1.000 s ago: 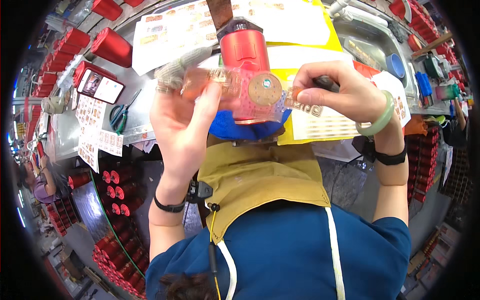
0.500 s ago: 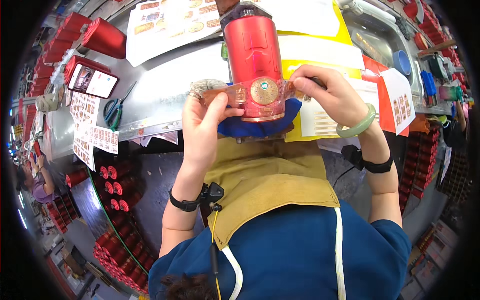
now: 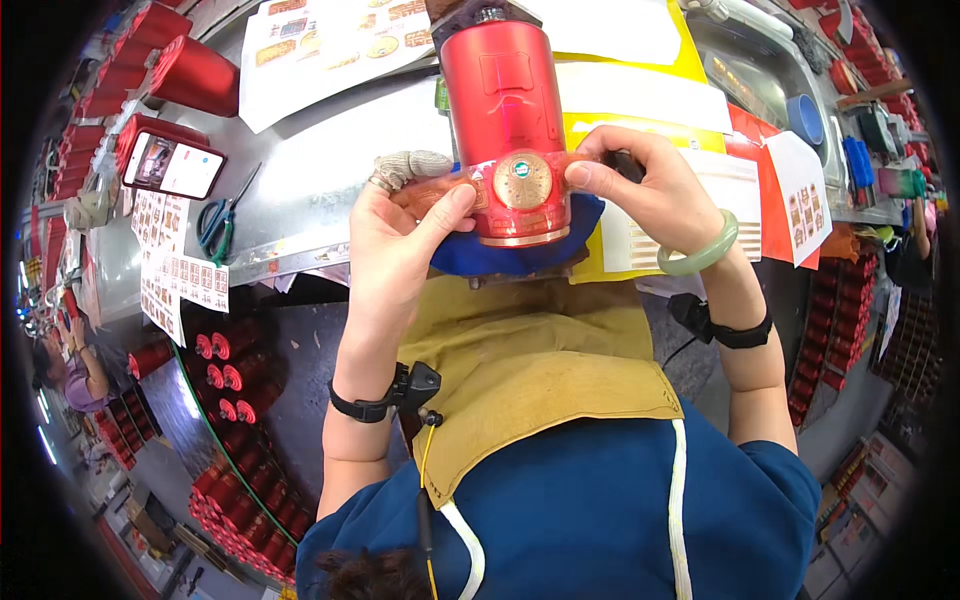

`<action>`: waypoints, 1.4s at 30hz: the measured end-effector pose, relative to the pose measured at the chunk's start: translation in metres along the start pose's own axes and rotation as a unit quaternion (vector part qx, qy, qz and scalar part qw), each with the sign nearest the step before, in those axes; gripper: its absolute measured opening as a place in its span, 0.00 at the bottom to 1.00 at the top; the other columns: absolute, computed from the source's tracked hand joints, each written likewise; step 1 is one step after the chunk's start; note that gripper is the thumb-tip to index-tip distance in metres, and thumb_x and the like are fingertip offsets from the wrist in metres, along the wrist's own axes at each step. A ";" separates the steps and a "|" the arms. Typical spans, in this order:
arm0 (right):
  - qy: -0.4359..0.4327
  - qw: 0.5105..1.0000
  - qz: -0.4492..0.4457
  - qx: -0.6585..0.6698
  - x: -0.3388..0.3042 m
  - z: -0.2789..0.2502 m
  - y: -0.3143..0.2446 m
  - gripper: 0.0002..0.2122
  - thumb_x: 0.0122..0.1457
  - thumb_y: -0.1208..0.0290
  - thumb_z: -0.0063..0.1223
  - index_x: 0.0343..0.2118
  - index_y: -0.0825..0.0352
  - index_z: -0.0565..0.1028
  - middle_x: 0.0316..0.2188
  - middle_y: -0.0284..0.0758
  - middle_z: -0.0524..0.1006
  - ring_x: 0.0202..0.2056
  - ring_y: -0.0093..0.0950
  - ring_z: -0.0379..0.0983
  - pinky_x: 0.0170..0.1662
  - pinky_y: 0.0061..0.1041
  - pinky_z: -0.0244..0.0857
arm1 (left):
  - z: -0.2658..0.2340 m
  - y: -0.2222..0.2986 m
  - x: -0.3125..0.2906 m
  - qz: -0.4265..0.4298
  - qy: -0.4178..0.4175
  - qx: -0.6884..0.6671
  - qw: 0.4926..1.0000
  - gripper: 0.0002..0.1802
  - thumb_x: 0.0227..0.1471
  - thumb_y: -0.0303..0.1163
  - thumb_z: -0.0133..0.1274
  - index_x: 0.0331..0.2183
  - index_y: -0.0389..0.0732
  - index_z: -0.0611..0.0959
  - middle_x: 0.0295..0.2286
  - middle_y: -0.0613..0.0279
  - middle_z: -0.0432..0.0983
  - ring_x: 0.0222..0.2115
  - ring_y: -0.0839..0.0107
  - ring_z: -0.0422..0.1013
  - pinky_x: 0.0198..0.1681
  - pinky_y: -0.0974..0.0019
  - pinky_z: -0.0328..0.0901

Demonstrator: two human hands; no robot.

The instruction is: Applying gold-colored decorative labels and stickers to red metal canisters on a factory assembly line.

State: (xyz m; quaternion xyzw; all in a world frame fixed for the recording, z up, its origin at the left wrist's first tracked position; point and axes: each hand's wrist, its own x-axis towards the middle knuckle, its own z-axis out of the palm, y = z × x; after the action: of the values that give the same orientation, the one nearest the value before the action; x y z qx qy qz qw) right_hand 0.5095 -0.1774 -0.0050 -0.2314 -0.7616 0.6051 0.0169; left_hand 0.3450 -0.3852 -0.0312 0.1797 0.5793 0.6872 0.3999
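A red metal can (image 3: 503, 110) lies on its side on a blue cloth pad (image 3: 510, 255) at the bench edge, its end toward me. A reddish label strip with a round gold seal (image 3: 522, 182) runs across the can near that end. My left hand (image 3: 400, 240) presses the strip's left part against the can with thumb and fingers; one finger wears a grey fabric cot. My right hand (image 3: 655, 195) pins the strip's right end with thumb and forefinger. A green bangle sits on my right wrist.
Sheets of printed labels (image 3: 330, 40) and yellow paper (image 3: 640, 110) cover the steel bench (image 3: 320, 170). Scissors (image 3: 222, 215) and a phone in a red case (image 3: 172, 160) lie at the left. Red cans (image 3: 235, 370) are stacked below the bench and at the far left.
The can has come closer and lower in view, and both hands have slid the label strip down onto its near end; my hands now press it flat on both sides.
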 end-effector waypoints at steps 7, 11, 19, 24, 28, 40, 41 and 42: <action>0.018 0.999 -0.035 0.032 0.000 0.005 0.009 0.10 0.63 0.69 0.61 0.38 0.72 0.81 0.31 0.30 0.82 0.34 0.15 0.74 0.40 0.20 0.69 | -0.003 0.002 0.004 -0.020 -0.020 0.001 1.000 0.17 0.58 0.27 0.63 0.48 0.36 0.79 0.38 0.59 0.81 0.38 0.74 0.76 0.41 0.71 0.70; 0.017 0.998 -0.014 0.054 -0.003 0.007 0.008 0.10 0.65 0.68 0.60 0.39 0.71 0.81 0.32 0.29 0.82 0.35 0.14 0.74 0.40 0.19 0.69 | -0.009 -0.002 0.006 -0.027 -0.033 -0.003 0.999 0.16 0.59 0.27 0.62 0.48 0.36 0.79 0.40 0.59 0.81 0.37 0.75 0.75 0.40 0.71 0.70; 0.022 0.997 -0.004 0.078 -0.005 0.009 0.006 0.10 0.65 0.68 0.61 0.39 0.71 0.81 0.33 0.28 0.82 0.36 0.15 0.75 0.42 0.18 0.70 | -0.011 -0.001 0.007 -0.054 -0.034 0.003 0.998 0.18 0.59 0.26 0.62 0.49 0.34 0.78 0.40 0.59 0.82 0.39 0.75 0.76 0.41 0.71 0.70; 0.015 0.996 0.016 0.085 -0.004 0.008 0.005 0.09 0.65 0.69 0.60 0.39 0.71 0.79 0.34 0.28 0.80 0.38 0.15 0.74 0.45 0.19 0.69 | -0.002 -0.002 0.001 -0.019 -0.032 -0.033 0.999 0.33 0.49 0.21 0.69 0.55 0.32 0.71 0.47 0.52 0.76 0.45 0.67 0.77 0.50 0.63 0.74; 0.014 0.996 0.018 0.087 -0.005 0.008 0.007 0.09 0.66 0.69 0.60 0.39 0.70 0.77 0.36 0.28 0.78 0.40 0.15 0.73 0.48 0.19 0.69 | 0.002 0.004 0.001 -0.036 -0.042 -0.024 0.998 0.38 0.47 0.19 0.69 0.56 0.31 0.68 0.48 0.50 0.74 0.47 0.65 0.76 0.53 0.62 0.73; 0.017 0.993 0.014 0.114 -0.009 0.011 0.003 0.09 0.66 0.69 0.60 0.38 0.71 0.76 0.35 0.30 0.78 0.39 0.18 0.74 0.47 0.22 0.70 | -0.010 -0.002 0.007 -0.061 -0.027 -0.050 0.996 0.21 0.56 0.24 0.64 0.51 0.35 0.78 0.39 0.61 0.79 0.39 0.74 0.75 0.41 0.70 0.70; 0.017 0.993 0.014 0.113 -0.008 0.011 0.004 0.09 0.66 0.69 0.60 0.38 0.71 0.76 0.35 0.30 0.78 0.39 0.18 0.74 0.47 0.22 0.70 | -0.010 -0.002 0.007 -0.060 -0.027 -0.051 0.997 0.21 0.56 0.24 0.64 0.51 0.35 0.78 0.39 0.61 0.79 0.39 0.74 0.75 0.41 0.70 0.70; 0.016 0.994 0.008 0.111 -0.007 0.011 0.007 0.09 0.66 0.69 0.60 0.38 0.71 0.76 0.35 0.30 0.78 0.39 0.19 0.75 0.47 0.22 0.70 | -0.009 -0.003 0.007 -0.047 -0.025 -0.044 0.998 0.20 0.56 0.24 0.64 0.50 0.35 0.79 0.38 0.61 0.80 0.38 0.74 0.75 0.40 0.70 0.70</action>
State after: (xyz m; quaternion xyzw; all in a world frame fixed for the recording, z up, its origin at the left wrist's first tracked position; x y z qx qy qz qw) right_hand 0.5144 -0.1886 -0.0122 -0.2437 -0.6876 0.6822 0.0493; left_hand 0.3353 -0.3861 -0.0376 0.1517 0.5463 0.6875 0.4538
